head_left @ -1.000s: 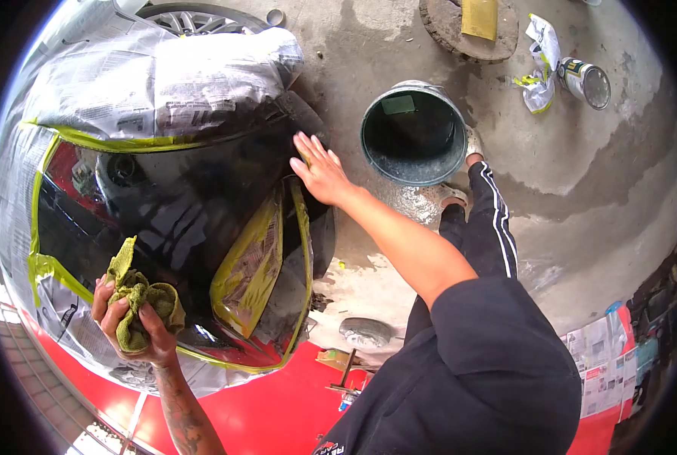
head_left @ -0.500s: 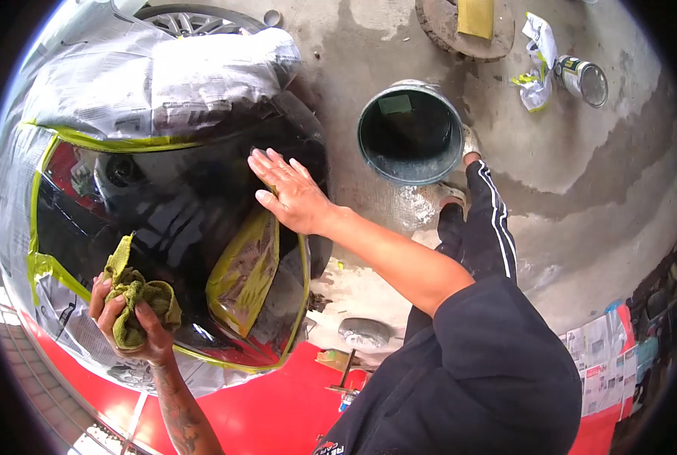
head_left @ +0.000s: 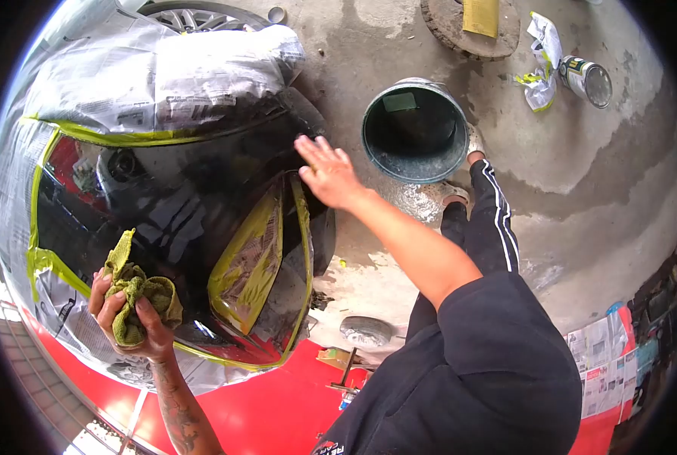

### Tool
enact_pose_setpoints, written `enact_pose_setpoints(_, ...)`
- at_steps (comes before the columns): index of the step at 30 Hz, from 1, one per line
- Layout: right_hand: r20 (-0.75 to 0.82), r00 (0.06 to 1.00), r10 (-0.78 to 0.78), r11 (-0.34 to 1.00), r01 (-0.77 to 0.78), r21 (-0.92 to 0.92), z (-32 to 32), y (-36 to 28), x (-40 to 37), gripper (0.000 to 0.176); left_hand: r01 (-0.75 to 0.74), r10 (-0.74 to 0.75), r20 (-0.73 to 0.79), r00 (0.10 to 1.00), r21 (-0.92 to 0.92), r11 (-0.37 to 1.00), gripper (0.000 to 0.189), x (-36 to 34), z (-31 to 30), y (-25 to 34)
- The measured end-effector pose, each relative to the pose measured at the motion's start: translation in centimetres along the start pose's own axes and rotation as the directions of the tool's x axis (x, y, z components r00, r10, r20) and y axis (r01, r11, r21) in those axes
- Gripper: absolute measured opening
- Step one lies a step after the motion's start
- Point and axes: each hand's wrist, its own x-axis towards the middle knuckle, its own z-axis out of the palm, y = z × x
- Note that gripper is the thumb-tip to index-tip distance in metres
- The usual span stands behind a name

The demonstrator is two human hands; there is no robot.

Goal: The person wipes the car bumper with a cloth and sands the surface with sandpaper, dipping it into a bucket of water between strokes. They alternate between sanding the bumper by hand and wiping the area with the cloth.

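Note:
My left hand (head_left: 130,315) is closed around a crumpled olive-green cloth (head_left: 145,292), held over the lower left of a glossy black car body panel (head_left: 179,189). My right hand (head_left: 327,173) lies palm down with fingers stretched out at the panel's right edge. Whether anything is under that palm is hidden. Just below it, a pointed area covered with newspaper and yellow-green masking tape (head_left: 249,262) stands out on the panel. More tape borders the black surface, and newspaper sheets (head_left: 164,80) cover the car around it.
A dark green bucket (head_left: 414,133) stands on the wet concrete floor, beside my feet. Farther off are a round slab (head_left: 471,30) bearing a yellow sheet (head_left: 480,17), a paint can (head_left: 586,81) and crumpled masking paper (head_left: 542,61). Red bodywork (head_left: 263,409) shows at the bottom.
My right hand has slid right, from the middle of the black panel to its edge, uncovering the top of the taped area. The left hand keeps its hold on the cloth, almost still.

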Motion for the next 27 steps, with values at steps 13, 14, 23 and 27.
enact_pose_setpoints(13,0.004,0.991,-0.133,0.99,0.133,-0.046,-1.2,-1.6,-0.4,0.064,0.002,-0.002,-0.013,1.0,-0.008,1.0,0.022,0.0,0.0,0.2)
enact_pose_setpoints(14,-0.044,0.982,-0.182,0.983,0.18,-0.043,-0.7,-1.9,-0.2,0.064,0.0,0.0,-0.017,1.0,-0.014,1.0,0.022,0.1,0.0,0.1)
enact_pose_setpoints(23,-0.107,0.956,-0.275,0.962,0.272,-0.042,-2.3,-5.0,-0.7,0.062,-0.002,0.002,-0.012,1.0,-0.041,0.999,0.021,-0.3,0.0,-0.2)
enact_pose_setpoints(27,-0.082,0.96,-0.268,0.963,0.268,-0.01,-1.3,-5.7,-0.3,0.065,0.003,-0.004,-0.021,1.0,-0.033,0.999,0.023,-0.1,0.2,-0.2)
